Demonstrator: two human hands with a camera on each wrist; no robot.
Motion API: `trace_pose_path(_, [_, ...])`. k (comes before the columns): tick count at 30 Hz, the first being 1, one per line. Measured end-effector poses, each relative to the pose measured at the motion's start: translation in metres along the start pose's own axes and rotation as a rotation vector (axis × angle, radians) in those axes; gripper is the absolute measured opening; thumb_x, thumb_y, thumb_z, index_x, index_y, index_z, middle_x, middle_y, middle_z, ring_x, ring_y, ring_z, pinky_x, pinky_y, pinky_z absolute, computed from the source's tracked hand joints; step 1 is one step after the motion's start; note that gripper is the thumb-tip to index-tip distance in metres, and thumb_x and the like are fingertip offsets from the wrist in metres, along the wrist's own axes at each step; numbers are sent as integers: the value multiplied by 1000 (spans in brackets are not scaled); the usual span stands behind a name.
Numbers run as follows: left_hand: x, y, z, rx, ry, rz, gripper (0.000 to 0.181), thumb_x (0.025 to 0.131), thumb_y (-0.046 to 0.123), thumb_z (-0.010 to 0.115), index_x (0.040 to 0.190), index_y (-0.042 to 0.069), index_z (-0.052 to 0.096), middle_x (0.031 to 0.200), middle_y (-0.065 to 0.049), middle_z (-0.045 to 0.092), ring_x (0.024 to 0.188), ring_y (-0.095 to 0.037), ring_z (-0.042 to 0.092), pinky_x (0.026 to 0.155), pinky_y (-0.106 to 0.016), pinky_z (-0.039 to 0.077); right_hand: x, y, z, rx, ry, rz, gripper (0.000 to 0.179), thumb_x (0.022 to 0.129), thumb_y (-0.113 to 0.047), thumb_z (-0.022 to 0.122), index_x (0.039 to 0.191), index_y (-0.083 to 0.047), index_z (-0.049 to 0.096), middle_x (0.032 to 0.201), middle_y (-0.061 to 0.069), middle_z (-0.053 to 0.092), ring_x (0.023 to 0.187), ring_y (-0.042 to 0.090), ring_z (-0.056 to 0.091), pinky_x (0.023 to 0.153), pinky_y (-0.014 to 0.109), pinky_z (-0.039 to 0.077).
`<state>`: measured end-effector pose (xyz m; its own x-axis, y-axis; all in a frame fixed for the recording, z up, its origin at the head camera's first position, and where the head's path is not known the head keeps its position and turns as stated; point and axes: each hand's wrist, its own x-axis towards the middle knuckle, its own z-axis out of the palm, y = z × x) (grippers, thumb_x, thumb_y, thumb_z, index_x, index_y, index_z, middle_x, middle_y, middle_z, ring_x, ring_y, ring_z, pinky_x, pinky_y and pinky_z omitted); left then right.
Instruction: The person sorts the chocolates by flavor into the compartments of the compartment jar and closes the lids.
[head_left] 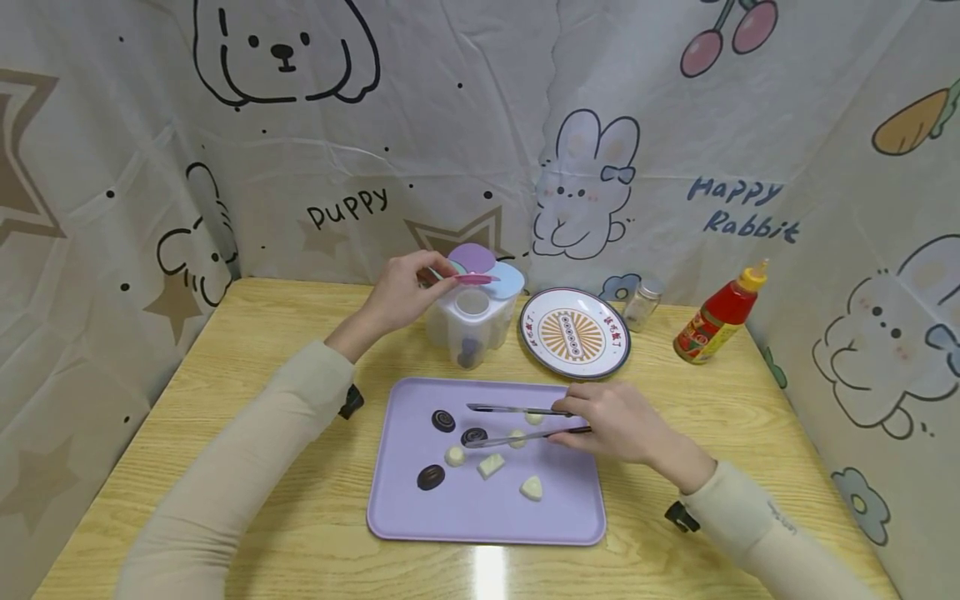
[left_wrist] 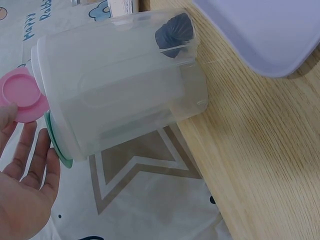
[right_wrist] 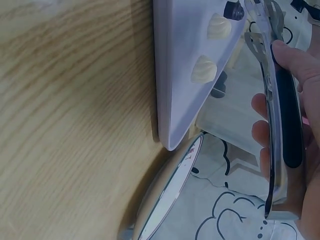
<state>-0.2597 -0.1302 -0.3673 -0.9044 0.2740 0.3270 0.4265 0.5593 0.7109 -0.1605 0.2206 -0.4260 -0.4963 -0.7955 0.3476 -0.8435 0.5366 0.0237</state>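
Note:
My left hand (head_left: 408, 287) pinches a pink lid (left_wrist: 21, 92), raised at the top of a clear container (left_wrist: 115, 90) with several compartments. The front compartment's mouth is uncovered, and dark chocolate (left_wrist: 174, 35) lies at its bottom. Purple (head_left: 472, 257), blue (head_left: 506, 281) and green (left_wrist: 57, 142) lids belong to the other compartments. In my right hand (head_left: 615, 421) I grip metal tongs (right_wrist: 287, 115) with dark handles, arms apart, over a lilac tray (head_left: 487, 525). On the tray lie three dark chocolates (head_left: 431, 477) and several white chocolates (head_left: 491, 466).
Behind the tray, a patterned plate (head_left: 576, 354) stands right of the container. Farther right are a small glass jar (head_left: 641, 307) and a red sauce bottle (head_left: 720, 321) with a yellow cap. A printed curtain (head_left: 450, 167) surrounds the wooden table (head_left: 300, 533).

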Motion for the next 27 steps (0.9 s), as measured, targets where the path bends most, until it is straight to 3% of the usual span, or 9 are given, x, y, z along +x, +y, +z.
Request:
trace_pose_path(13, [0,-1,1,7,0,6,14,101,17,72,110,6,74,113,-14,76,98,-29,72,89,-43,60,0,-1,6,10,-12,-18,34,75,-44,93,95,-19,81,81,-10,70,58,-4,50,49,10,35])
trace_pose_path(27, [0,0,0,4,-3,-1,13,101,16,72,109,6,74,113,-13,76,99,-29,72,89,-43,60,2,-1,7,18,-106,-10,25,86,-45,85,95,-23,81,77,-7,65,57,-4,41,49,12,30])
